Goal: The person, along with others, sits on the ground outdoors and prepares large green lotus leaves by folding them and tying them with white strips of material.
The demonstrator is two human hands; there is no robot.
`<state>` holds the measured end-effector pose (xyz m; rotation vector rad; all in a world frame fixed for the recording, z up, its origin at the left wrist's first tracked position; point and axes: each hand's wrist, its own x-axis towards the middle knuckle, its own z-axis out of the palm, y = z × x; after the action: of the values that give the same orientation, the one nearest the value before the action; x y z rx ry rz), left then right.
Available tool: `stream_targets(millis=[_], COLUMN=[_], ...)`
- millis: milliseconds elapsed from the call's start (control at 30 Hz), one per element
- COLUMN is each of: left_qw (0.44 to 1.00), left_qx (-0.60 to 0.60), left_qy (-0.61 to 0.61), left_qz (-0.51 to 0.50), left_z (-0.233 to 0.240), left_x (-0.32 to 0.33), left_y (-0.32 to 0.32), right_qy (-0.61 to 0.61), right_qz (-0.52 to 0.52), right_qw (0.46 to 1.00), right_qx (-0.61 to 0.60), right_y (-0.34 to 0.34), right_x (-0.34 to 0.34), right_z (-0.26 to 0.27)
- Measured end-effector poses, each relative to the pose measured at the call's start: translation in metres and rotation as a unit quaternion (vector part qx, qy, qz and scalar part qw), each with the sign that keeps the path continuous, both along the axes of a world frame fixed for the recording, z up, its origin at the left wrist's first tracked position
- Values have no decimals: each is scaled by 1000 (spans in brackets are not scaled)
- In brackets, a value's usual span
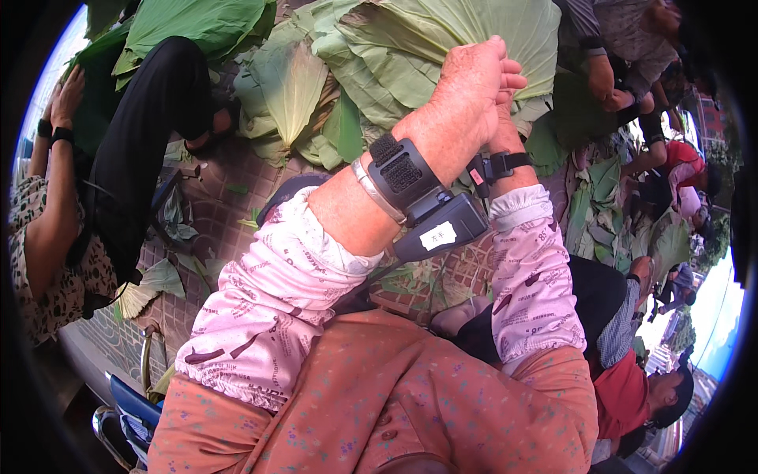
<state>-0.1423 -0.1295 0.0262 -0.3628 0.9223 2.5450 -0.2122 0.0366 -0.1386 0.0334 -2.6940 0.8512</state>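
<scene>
My left hand (474,80) reaches over a stack of large pale green lotus leaves (367,65) at the top centre. Its fingers are partly curled at the right part of the top leaf; whether they grip it cannot be told. My right hand (502,121) lies just below and behind the left one, crossing close to it, and is mostly hidden. Both wrists wear black straps with small devices, and the forearms are in pink printed sleeve covers. A smaller, partly browned leaf (293,89) lies left of the stack.
At left, a person in black trousers (154,142) sits beside bright green leaves (189,29). Tiled paving (237,183) bears leaf scraps. More people work at the right, near a heap of leaves (598,201). A blue chair (133,400) stands at lower left.
</scene>
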Motion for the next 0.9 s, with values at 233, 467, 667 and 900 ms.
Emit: stream_targets(millis=[233,467,667,900], left_qw=[1000,994,993,997], left_qx=[-12,95,81,39], left_qy=[-7,22,60,55], left_qz=[-11,-43,-61,-35], left_z=[-1,-29,-23,-17], left_x=[0,-24,-21,-19], left_y=[3,-6,-25,-27], right_qy=[-177,31,94,-4], right_qz=[-16,41,-52,-230], right_qw=[969,978,980,920], right_qx=[175,204,166,-317], right_y=[-21,22,36,34], right_x=[19,20,86,163], right_z=[25,12,-7,-63])
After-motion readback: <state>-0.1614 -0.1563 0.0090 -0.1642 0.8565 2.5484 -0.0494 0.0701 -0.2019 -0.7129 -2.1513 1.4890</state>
